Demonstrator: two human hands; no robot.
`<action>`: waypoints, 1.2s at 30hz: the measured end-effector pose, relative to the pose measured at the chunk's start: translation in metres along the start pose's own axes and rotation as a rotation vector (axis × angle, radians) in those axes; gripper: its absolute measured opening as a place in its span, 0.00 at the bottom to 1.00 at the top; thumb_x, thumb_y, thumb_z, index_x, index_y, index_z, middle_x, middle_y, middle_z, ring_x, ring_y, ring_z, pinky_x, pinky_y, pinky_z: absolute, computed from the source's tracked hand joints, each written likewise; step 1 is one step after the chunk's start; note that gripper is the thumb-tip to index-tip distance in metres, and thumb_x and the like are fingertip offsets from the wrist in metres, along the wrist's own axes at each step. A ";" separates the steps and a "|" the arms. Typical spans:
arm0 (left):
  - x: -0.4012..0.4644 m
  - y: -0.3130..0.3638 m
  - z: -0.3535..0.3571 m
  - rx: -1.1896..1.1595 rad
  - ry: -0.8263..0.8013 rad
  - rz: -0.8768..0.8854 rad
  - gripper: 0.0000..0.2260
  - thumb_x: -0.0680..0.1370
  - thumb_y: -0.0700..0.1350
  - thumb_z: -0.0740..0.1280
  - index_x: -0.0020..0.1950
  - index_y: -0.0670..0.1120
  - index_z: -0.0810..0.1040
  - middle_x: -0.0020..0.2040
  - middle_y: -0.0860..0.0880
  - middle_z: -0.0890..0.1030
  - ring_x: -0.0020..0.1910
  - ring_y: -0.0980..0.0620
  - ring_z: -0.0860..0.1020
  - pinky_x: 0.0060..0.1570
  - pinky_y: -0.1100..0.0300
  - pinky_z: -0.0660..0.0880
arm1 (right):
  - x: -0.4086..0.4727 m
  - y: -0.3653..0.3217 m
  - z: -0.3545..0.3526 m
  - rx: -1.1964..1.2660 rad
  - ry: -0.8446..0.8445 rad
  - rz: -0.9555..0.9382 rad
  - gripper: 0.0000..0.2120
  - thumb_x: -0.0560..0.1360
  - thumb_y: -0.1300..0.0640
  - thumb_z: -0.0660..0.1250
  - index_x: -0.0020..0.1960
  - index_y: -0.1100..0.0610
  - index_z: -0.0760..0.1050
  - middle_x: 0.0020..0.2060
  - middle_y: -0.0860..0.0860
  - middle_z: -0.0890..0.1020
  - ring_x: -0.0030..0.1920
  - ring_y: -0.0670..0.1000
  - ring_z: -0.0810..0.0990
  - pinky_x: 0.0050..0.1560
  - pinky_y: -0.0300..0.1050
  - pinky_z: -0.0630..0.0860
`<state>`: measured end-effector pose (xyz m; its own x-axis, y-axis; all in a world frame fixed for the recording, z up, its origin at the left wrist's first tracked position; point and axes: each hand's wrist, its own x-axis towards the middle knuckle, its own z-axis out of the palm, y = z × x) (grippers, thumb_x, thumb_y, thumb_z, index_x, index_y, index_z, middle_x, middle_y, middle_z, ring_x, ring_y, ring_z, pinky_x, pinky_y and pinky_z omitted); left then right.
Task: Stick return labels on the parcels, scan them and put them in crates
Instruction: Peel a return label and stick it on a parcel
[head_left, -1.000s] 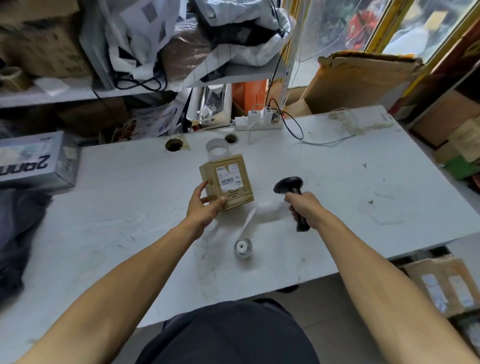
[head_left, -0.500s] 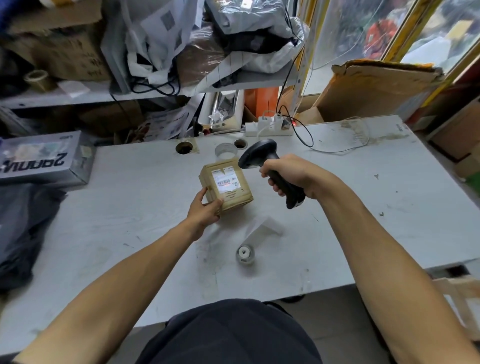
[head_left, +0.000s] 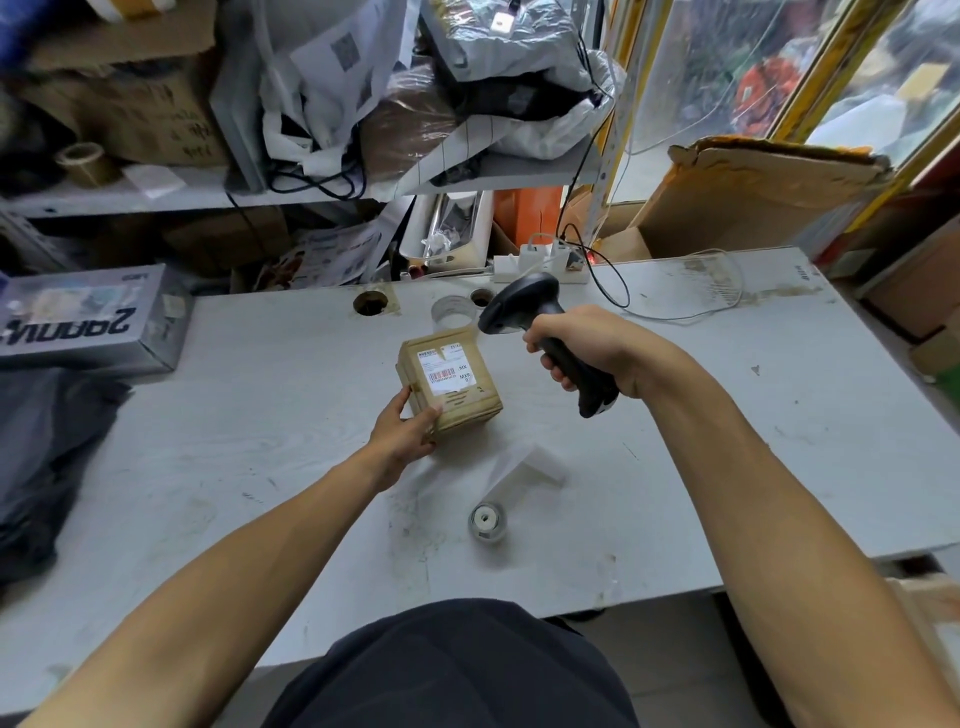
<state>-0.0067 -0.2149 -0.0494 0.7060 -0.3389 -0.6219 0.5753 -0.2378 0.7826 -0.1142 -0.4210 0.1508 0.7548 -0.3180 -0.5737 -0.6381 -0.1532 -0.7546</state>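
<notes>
While the left hand pinches its near corner, the cardboard parcel rests on the worktop, label up, a red scan line across the barcode. Just right of that grip, the right hand wraps the barcode scanner handle, head aimed at the label. Nearer the person than both grips lies a label roll.
</notes>
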 end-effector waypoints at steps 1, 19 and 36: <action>0.000 -0.001 0.000 -0.004 -0.004 0.001 0.33 0.81 0.44 0.70 0.82 0.53 0.57 0.73 0.42 0.74 0.64 0.39 0.78 0.62 0.45 0.77 | -0.001 -0.001 -0.001 -0.001 0.001 -0.003 0.09 0.77 0.54 0.67 0.48 0.60 0.79 0.35 0.54 0.78 0.32 0.49 0.75 0.33 0.40 0.75; 0.001 -0.004 -0.003 -0.015 -0.023 0.011 0.32 0.82 0.46 0.68 0.82 0.54 0.57 0.74 0.45 0.72 0.66 0.41 0.77 0.63 0.45 0.77 | -0.013 -0.011 -0.007 -0.008 0.009 -0.029 0.09 0.78 0.55 0.66 0.48 0.61 0.78 0.34 0.54 0.77 0.31 0.48 0.74 0.31 0.38 0.74; -0.003 -0.015 -0.004 0.348 0.225 0.034 0.26 0.82 0.60 0.63 0.74 0.46 0.70 0.67 0.46 0.75 0.57 0.45 0.76 0.47 0.53 0.80 | 0.038 0.076 0.009 -0.128 0.213 0.051 0.13 0.77 0.50 0.67 0.49 0.61 0.78 0.38 0.54 0.81 0.36 0.53 0.79 0.39 0.45 0.73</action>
<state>-0.0155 -0.2065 -0.0596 0.8170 -0.1537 -0.5558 0.4035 -0.5361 0.7414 -0.1326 -0.4368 0.0683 0.6806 -0.5162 -0.5199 -0.6990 -0.2451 -0.6718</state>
